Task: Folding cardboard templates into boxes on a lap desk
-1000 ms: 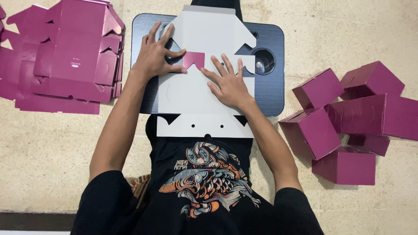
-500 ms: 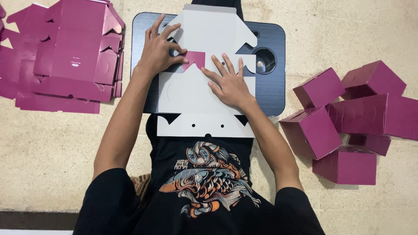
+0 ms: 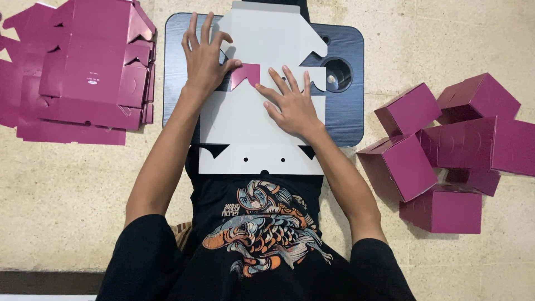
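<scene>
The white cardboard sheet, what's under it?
Under the white cardboard sheet lies a dark tray with a round cup hole; its middle is covered. Both hands press on top.

Beige speckled floor [image 3: 83, 223], dark grey ribbed lap desk [image 3: 345, 122], even light

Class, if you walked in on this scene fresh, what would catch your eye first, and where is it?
Both hands, left hand and right hand, press a white flat box blank on a dark lap desk, folding a small magenta flap. A stack of flat magenta blanks lies far left; folded magenta boxes cluster right.
</scene>
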